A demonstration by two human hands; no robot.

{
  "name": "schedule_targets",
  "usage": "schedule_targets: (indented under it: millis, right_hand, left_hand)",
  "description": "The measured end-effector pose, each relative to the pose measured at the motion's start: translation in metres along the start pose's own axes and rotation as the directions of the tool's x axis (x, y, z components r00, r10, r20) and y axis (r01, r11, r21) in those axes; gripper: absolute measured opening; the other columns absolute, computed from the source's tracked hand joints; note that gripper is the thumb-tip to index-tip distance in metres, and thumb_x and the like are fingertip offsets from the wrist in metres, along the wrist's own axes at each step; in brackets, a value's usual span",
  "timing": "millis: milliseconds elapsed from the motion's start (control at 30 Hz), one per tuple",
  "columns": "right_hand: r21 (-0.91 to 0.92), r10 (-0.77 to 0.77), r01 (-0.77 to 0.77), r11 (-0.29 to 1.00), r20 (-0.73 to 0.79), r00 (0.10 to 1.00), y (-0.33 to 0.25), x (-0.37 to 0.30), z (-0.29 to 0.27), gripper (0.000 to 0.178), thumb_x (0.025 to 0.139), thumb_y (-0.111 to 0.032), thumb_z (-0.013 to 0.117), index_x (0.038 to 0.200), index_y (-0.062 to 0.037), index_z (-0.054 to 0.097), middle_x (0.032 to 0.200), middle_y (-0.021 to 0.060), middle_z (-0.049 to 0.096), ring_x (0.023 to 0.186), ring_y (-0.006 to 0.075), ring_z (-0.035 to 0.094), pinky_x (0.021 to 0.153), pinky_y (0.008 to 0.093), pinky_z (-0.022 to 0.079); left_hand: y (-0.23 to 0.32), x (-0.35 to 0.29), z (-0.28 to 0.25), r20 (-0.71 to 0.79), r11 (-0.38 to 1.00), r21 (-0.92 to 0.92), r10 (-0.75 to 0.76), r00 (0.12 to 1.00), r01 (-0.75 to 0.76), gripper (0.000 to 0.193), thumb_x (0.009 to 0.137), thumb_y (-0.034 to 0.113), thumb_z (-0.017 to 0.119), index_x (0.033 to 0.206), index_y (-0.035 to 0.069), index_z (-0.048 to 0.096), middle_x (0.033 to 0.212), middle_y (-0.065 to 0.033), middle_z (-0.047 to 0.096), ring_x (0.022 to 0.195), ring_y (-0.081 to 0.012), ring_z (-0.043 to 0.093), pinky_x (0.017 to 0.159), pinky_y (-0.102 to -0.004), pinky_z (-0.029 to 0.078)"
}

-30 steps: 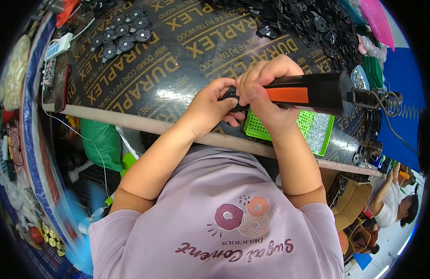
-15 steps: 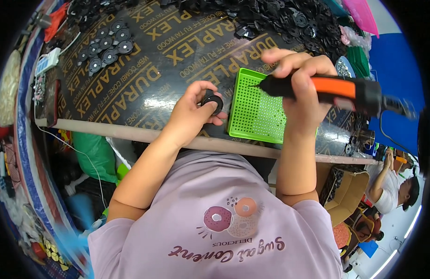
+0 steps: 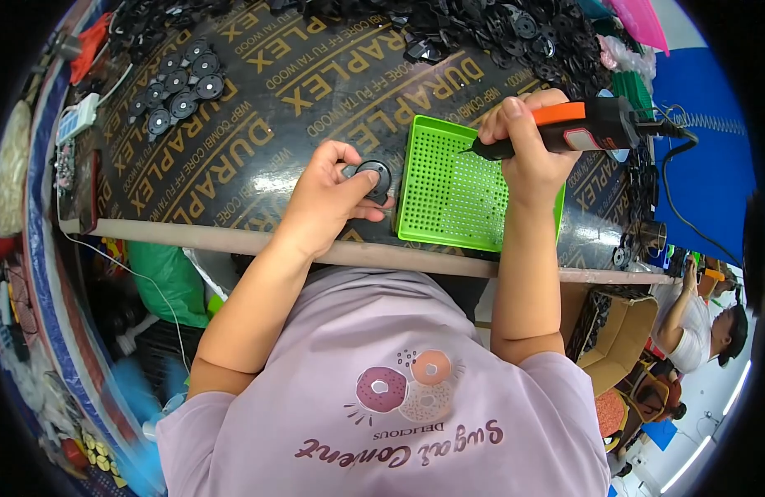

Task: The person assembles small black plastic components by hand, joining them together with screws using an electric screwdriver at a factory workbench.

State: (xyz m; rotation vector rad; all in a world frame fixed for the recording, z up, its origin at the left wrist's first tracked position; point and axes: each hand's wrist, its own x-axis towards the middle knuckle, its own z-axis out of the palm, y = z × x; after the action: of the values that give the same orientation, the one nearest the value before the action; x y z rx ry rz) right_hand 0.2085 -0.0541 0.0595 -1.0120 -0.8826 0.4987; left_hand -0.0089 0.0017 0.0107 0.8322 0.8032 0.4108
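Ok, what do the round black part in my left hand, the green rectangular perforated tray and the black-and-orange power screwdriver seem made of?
The round black part: probably plastic, smooth with a soft sheen. The green tray: likely moulded plastic, semi-gloss, given its even colour and regular holes. The screwdriver: casing seemingly satin plastic, from its muted highlights.

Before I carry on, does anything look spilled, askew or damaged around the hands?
Nothing stands out. The left hand grips a round black part, the right hand a black-and-orange driver; no spill shows around the green tray. The heap of black parts is jumbled, but no damage shows.
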Motion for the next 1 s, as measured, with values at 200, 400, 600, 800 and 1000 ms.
schedule_targets:
  millis: [200,400,600,800,1000]
  right_hand:
    - [0.005,-0.011,0.011,1.000,-0.007,1.000,0.000,0.000,0.001,0.015,0.078,0.008,0.067,0.077,-0.0002,0.054,0.063,0.0052,0.057,0.051,0.0132,0.058,0.048,0.0248,0.048]
    - [-0.023,0.002,-0.002,1.000,0.015,1.000,0.000,-0.001,0.003,0.015,0.078,0.008,0.066,0.077,-0.0006,0.053,0.062,0.0052,0.056,0.050,0.0134,0.057,0.048,0.0256,0.047]
    - [0.173,-0.022,0.008,0.985,0.081,0.996,-0.020,0.003,0.008,0.013,0.085,0.006,0.054,0.086,-0.0033,0.046,0.064,0.0081,0.050,0.051,0.0170,0.050,0.052,0.0335,0.047]
    - [0.287,-0.013,-0.045,0.957,0.196,0.981,-0.008,-0.017,0.049,0.022,0.081,0.010,0.061,0.088,-0.0037,0.046,0.066,0.0076,0.055,0.053,0.0157,0.058,0.050,0.0302,0.050]
    - [0.244,-0.008,-0.042,0.969,0.198,0.980,0.002,-0.022,0.060,0.025,0.076,0.012,0.068,0.084,-0.0037,0.049,0.070,0.0061,0.059,0.057,0.0106,0.060,0.054,0.0230,0.051]
  left_hand:
    - [0.000,0.001,0.002,0.015,0.998,0.017,-0.057,0.998,0.056,0.035,0.092,0.004,0.054,0.127,0.000,0.048,0.106,-0.0120,0.064,0.083,-0.0212,0.068,0.065,-0.0286,0.059]
    - [0.002,0.000,0.001,0.006,0.998,0.003,-0.070,0.998,0.070,0.033,0.092,0.004,0.054,0.125,-0.003,0.050,0.105,-0.0138,0.064,0.084,-0.0212,0.068,0.065,-0.0276,0.060]
    - [0.001,0.003,-0.001,0.024,0.997,-0.001,-0.082,0.996,0.082,0.035,0.092,0.005,0.056,0.125,-0.004,0.050,0.102,-0.0139,0.065,0.083,-0.0218,0.069,0.066,-0.0282,0.060]
    - [0.001,0.004,-0.002,0.028,0.996,-0.022,-0.081,0.996,0.082,0.034,0.092,0.006,0.056,0.124,-0.003,0.051,0.100,-0.0137,0.066,0.081,-0.0207,0.069,0.065,-0.0277,0.060]
    - [0.002,0.003,0.001,0.004,0.996,-0.041,-0.076,0.997,0.077,0.032,0.090,0.005,0.058,0.122,-0.002,0.053,0.095,-0.0120,0.066,0.075,-0.0192,0.069,0.061,-0.0260,0.058]
